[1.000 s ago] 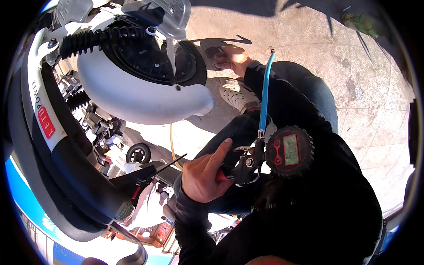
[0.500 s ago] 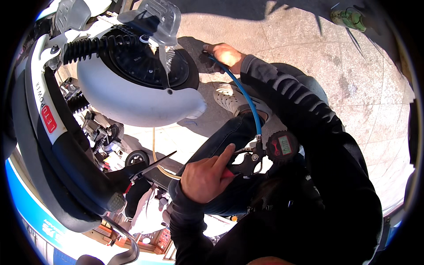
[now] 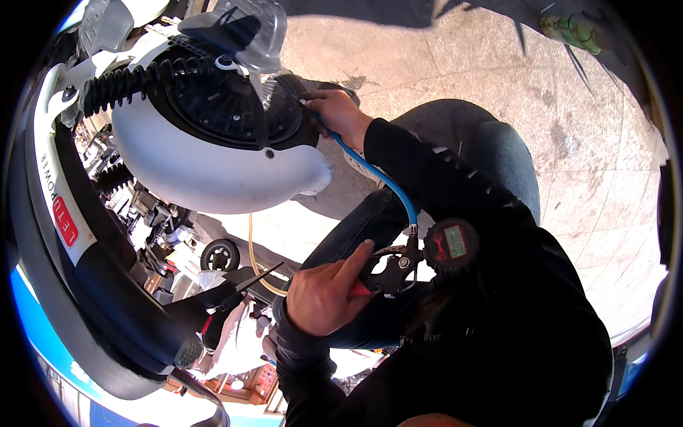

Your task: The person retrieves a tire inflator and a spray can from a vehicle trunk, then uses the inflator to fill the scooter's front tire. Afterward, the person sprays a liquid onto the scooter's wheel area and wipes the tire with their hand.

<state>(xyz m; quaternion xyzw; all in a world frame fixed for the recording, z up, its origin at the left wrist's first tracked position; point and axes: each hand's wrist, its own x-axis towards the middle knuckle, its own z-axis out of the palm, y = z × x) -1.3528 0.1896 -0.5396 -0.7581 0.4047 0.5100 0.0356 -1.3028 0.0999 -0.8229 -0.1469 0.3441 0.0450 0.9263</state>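
My left hand [image 3: 324, 295] is closed round the red handle of a tire inflator [image 3: 398, 269], its index finger stretched along the lever side. A round digital gauge [image 3: 452, 245] in a black rubber cover sits on the inflator's right. From its top a blue hose [image 3: 402, 193] curves up and left to my right hand [image 3: 341, 114]. That hand pinches the hose end, with a light-coloured tip showing, beside the black wheel [image 3: 228, 107] of a scooter. Whether the tip touches a valve cannot be made out. A white fender [image 3: 213, 178] covers the wheel's near side.
The scooter's black seat [image 3: 114, 327] and a black coil shock absorber [image 3: 153, 78] lie to the left. A pale yellow air line [image 3: 253, 249] runs down to my left hand. Beyond are a small loose wheel [image 3: 220, 255] and a green bottle-like object [image 3: 571, 32] on the paving.
My right hand has moved left with the hose end, from over the ground to beside the wheel. The left hand keeps its hold on the inflator. My view has shifted slightly.
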